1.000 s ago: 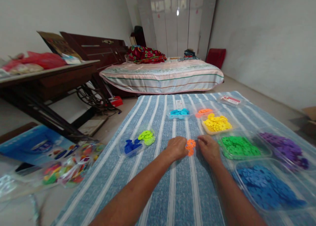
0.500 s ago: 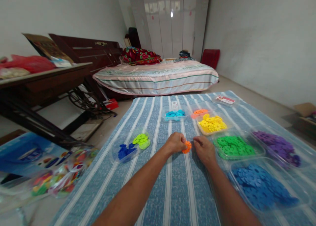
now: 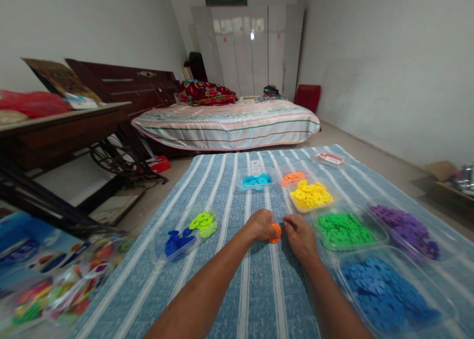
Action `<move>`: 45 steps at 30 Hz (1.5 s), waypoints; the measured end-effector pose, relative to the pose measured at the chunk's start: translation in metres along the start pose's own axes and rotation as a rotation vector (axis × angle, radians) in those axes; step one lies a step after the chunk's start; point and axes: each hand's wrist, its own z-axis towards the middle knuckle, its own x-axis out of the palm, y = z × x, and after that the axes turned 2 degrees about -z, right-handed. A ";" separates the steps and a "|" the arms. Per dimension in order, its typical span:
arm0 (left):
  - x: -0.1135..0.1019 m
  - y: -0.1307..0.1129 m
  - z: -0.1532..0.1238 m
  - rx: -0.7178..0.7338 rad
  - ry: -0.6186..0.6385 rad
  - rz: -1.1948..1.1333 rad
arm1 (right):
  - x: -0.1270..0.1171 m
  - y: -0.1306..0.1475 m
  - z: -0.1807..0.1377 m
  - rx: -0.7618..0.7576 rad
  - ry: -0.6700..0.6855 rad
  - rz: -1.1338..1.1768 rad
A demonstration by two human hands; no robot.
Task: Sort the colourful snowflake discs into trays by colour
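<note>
My left hand (image 3: 261, 225) pinches an orange notched plastic disc (image 3: 275, 233) above the striped cloth. My right hand (image 3: 301, 236) is just to the right of the disc, apart from it. Its fingers are curled in, and whatever may be between them is hidden. Clear boxes of similar pieces stand around my hands: yellow discs (image 3: 311, 195), green discs (image 3: 344, 229) and orange discs (image 3: 295, 176) lie beyond or to the right. Light-blue discs (image 3: 256, 180) are farther back. To the left are lime discs (image 3: 203, 223) and dark-blue pieces (image 3: 178, 242).
Boxes of purple discs (image 3: 405, 230) and blue discs (image 3: 388, 294) stand at the right. A clear lid with a red-and-white label (image 3: 331, 158) lies at the far right. Bags of colourful pieces (image 3: 83, 289) are low on the left. A bed (image 3: 229, 127) stands beyond the table.
The camera view has shifted, so the table and hands appear lower and slightly left. My left hand keeps hold of the orange disc, which now looks more turned. My right hand stays beside it.
</note>
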 end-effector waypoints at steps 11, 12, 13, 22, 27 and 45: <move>-0.062 -0.045 0.046 0.008 -0.158 -0.309 | 0.004 -0.004 0.000 -0.019 -0.010 0.022; -0.068 -0.056 0.053 0.023 -0.187 -0.340 | 0.004 -0.004 0.000 -0.022 -0.014 0.022; -0.073 -0.065 0.061 0.034 -0.205 -0.363 | 0.004 -0.004 0.000 -0.026 -0.018 0.020; -0.081 -0.054 0.048 0.063 -0.340 -0.177 | 0.005 -0.005 0.001 -0.023 -0.017 0.017; -0.088 -0.009 -0.027 0.220 -0.403 0.193 | 0.004 -0.005 0.000 -0.017 -0.003 -0.002; -0.077 0.132 -0.179 -0.092 -0.509 0.556 | -0.001 -0.011 -0.005 -0.027 0.018 -0.024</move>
